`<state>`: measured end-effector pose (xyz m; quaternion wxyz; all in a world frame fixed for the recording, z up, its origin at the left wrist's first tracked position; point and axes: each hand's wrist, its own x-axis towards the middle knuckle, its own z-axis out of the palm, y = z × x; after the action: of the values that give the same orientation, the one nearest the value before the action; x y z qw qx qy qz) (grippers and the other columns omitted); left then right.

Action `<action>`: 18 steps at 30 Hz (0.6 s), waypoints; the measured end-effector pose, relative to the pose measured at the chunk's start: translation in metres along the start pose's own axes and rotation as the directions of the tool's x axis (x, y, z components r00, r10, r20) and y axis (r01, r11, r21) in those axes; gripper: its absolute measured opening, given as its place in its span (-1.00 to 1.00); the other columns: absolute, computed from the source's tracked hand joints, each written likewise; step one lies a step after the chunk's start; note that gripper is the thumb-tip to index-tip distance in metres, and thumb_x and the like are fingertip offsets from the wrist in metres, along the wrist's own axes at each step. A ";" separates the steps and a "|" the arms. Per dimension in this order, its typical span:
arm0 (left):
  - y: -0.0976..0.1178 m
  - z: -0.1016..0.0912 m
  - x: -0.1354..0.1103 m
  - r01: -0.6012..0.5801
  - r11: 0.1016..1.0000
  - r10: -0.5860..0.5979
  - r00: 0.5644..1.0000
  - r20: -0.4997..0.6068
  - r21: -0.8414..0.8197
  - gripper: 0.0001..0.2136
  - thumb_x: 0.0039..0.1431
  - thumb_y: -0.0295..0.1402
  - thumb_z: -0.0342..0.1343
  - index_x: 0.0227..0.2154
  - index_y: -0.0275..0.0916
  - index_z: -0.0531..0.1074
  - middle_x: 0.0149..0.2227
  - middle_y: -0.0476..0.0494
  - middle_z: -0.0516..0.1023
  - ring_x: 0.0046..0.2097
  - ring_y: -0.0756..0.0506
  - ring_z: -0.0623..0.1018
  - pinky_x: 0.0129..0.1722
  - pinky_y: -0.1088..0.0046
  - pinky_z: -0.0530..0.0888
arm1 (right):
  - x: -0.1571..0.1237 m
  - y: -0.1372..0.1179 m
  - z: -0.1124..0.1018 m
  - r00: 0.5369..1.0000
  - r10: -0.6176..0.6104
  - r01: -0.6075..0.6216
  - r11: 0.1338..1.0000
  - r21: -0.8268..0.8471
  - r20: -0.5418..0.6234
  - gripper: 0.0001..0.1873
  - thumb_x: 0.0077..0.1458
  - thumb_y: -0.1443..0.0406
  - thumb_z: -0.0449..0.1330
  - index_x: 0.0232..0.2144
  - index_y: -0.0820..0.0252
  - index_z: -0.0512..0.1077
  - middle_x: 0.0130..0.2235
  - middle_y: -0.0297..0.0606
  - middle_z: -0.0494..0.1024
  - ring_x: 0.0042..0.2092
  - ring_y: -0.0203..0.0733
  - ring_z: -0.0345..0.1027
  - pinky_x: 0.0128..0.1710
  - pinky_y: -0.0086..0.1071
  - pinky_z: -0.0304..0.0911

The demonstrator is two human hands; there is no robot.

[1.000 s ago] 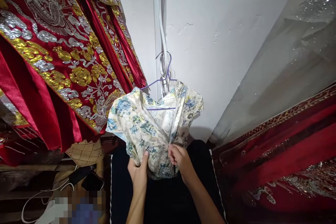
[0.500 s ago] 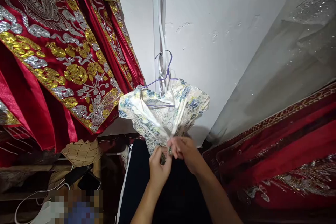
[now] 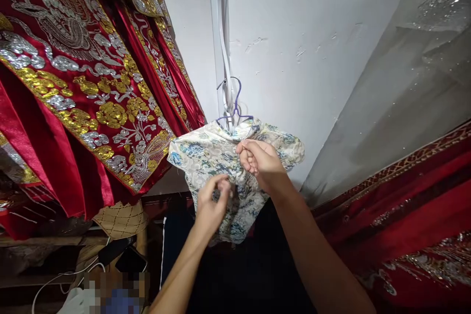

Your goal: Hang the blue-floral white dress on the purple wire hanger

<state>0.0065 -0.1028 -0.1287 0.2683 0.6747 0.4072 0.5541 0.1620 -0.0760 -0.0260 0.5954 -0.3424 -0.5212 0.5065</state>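
A short-sleeved blouse [image 3: 209,152] in cream with a blue, green and yellow floral pattern hangs in front of me on a purple hanger [image 3: 236,108]. My right hand [image 3: 259,159] is closed in a pinch at the front of the blouse, just below the neckline, and its fingertips grip the front edge there. Lower and to the left, my left hand [image 3: 211,201] hovers over the front of the blouse. Its fingers are curved and a little blurred, with a gap between thumb and forefinger and nothing seen in them.
The hanger hooks onto a white strap [image 3: 224,49] by the wall [image 3: 294,24]. Red garments [image 3: 110,108] with gold and silver embroidery hang on the left. More red fabric [image 3: 415,206] and a sheer covering [image 3: 390,98] are on the right. A phone [image 3: 130,260] lies lower left.
My right hand has moved up from the lower front to near the neckline, and the blouse's front edges have come together. My left hand has let go and shifted slightly left and up.
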 end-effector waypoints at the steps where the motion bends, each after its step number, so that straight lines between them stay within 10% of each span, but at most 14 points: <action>1: 0.015 -0.006 0.020 -0.089 0.996 0.088 0.992 -0.089 -0.003 -0.73 0.31 -0.33 0.10 0.04 -0.10 0.48 -0.20 -0.12 0.57 -0.18 -0.11 0.55 -0.08 0.34 0.45 | -0.002 0.000 0.000 1.000 -0.012 0.013 1.000 -0.023 0.011 -0.77 0.18 0.24 0.09 -0.46 0.23 0.43 -0.68 -0.43 0.32 -0.65 -0.44 0.02 -0.66 -0.54 -0.13; 8: 0.076 -0.015 0.101 -0.467 0.854 0.450 0.884 0.127 0.229 -0.87 0.33 -0.37 0.10 -0.20 -0.21 0.55 -0.25 -0.13 0.56 -0.21 -0.08 0.53 -0.16 0.39 0.44 | 0.009 0.015 -0.008 0.992 -0.127 0.122 0.975 -0.188 -0.010 -0.74 0.19 0.19 0.08 -0.46 0.20 0.43 -0.68 -0.44 0.33 -0.63 -0.38 0.07 -0.60 -0.48 -0.04; 12: 0.075 -0.026 0.105 -0.442 0.858 0.482 0.868 -0.115 0.263 -0.92 0.30 -0.36 0.15 -0.25 -0.22 0.52 -0.25 -0.10 0.57 -0.16 -0.07 0.52 -0.11 0.38 0.43 | 0.003 0.068 -0.021 0.994 -0.048 0.013 0.946 -0.324 -0.101 -0.74 0.13 0.20 0.09 -0.54 0.16 0.40 -0.70 -0.44 0.27 -0.63 -0.33 0.08 -0.58 -0.43 -0.02; 15: 0.049 -0.059 0.104 -0.271 0.953 0.172 0.851 -0.497 -0.134 -0.92 0.26 -0.34 0.20 -0.25 -0.21 0.51 -0.24 -0.05 0.55 -0.18 -0.01 0.52 -0.09 0.44 0.44 | -0.025 0.104 -0.027 0.990 0.051 -0.094 0.931 -0.353 -0.131 -0.69 0.12 0.20 0.07 -0.61 0.15 0.38 -0.71 -0.40 0.27 -0.62 -0.28 0.12 -0.55 -0.39 0.02; 18: 0.001 -0.088 0.087 -0.066 0.746 -0.302 0.854 -0.425 -0.663 -0.83 0.32 -0.26 0.12 -0.35 -0.22 0.44 -0.32 -0.04 0.55 -0.19 0.00 0.54 -0.07 0.42 0.49 | -0.061 0.116 -0.025 0.987 0.110 -0.141 0.944 -0.297 -0.119 -0.67 0.15 0.20 0.02 -0.60 0.14 0.36 -0.73 -0.41 0.24 -0.63 -0.26 0.11 -0.54 -0.37 0.03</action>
<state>-0.0739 -0.0374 -0.0607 0.4066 0.3388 0.2857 0.7989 0.1607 -0.1026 -0.1564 0.5275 -0.4878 -0.5393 0.4392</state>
